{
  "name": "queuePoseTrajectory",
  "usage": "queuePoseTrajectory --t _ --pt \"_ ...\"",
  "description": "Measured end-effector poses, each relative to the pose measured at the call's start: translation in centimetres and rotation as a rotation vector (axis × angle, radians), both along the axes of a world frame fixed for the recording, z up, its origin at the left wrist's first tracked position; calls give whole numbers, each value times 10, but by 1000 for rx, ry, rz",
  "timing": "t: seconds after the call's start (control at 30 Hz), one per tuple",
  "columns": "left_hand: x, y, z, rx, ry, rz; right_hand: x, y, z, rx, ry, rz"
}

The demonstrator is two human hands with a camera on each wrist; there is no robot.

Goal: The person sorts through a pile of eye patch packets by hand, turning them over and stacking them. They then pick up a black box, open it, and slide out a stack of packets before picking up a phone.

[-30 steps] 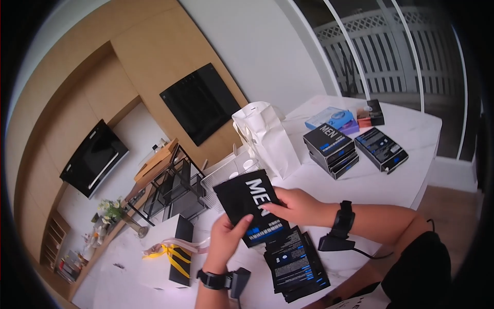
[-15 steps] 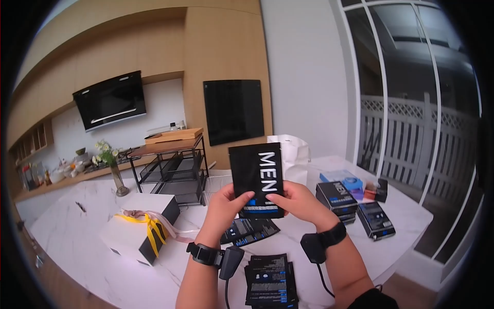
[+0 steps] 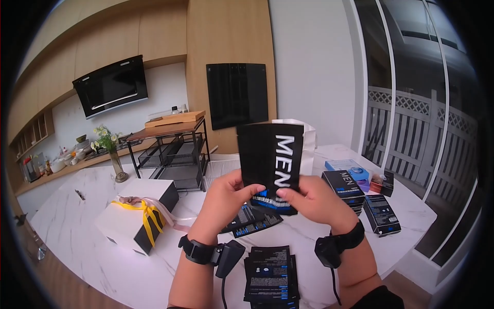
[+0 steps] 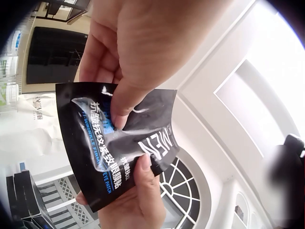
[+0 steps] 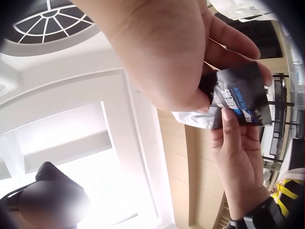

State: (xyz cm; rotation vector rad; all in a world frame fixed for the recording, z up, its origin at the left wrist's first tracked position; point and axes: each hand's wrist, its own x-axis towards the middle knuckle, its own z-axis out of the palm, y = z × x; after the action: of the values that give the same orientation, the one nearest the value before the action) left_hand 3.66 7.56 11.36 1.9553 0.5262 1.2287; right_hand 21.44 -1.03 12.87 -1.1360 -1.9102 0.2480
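A black sachet printed with "MEN" is held upright above the table between both hands. The left hand pinches its lower left part, thumb on the front and fingers behind. At the lower right edge the right hand grips it the same way. In the left wrist view both thumbs press the glossy front of the sachet; in the right wrist view its surface looks bent. Below the hands lie a pile of black sachets and a few fanned-out ones.
Stacked black boxes, a single black box and a blue box stand at the right. A white box with yellow ribbon is at the left. Behind are a black rack, a vase and a white bag.
The head view has turned from a tilted to a level angle. Both hands have raised the sachet off the pile area, and it now stands upright and nearer the camera.
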Motion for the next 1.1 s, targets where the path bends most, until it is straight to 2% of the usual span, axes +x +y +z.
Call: queuePoseTrajectory --t 0.07,0.13,0.2,0.37,0.43,0.57,0.63,0.73,0.8,0.87,1.0,1.1 --pt "-3 -10 8 -76 -104 -123 8 3 0 67 67 -114" --pt "-3 -12 10 -46 -58 -98 7 3 0 72 104 -101" --pt "0 -10 7 -32 -43 27 6 4 -1 96 46 -105" --pt "3 -4 1 -74 -127 -65 10 8 -3 88 15 -154" --pt "1 -5 3 -68 12 -82 14 13 -5 59 60 -202" --pt "5 3 0 -138 -103 -99 8 13 -7 74 97 -106" --pt "5 2 0 -148 -126 -123 1 9 -6 -82 265 -7" --pt "6 4 -1 -180 -161 -157 -3 2 4 -182 303 -42" --pt "8 4 -1 -202 -181 -166 -2 4 4 -165 272 -15" --pt "8 2 1 -310 -224 -290 -1 6 4 -142 366 -56" --pt "11 10 -5 -278 -21 -206 -1 12 1 -9 480 -121" --pt "16 11 -9 -282 -101 -139 -7 10 -1 -9 423 -108"
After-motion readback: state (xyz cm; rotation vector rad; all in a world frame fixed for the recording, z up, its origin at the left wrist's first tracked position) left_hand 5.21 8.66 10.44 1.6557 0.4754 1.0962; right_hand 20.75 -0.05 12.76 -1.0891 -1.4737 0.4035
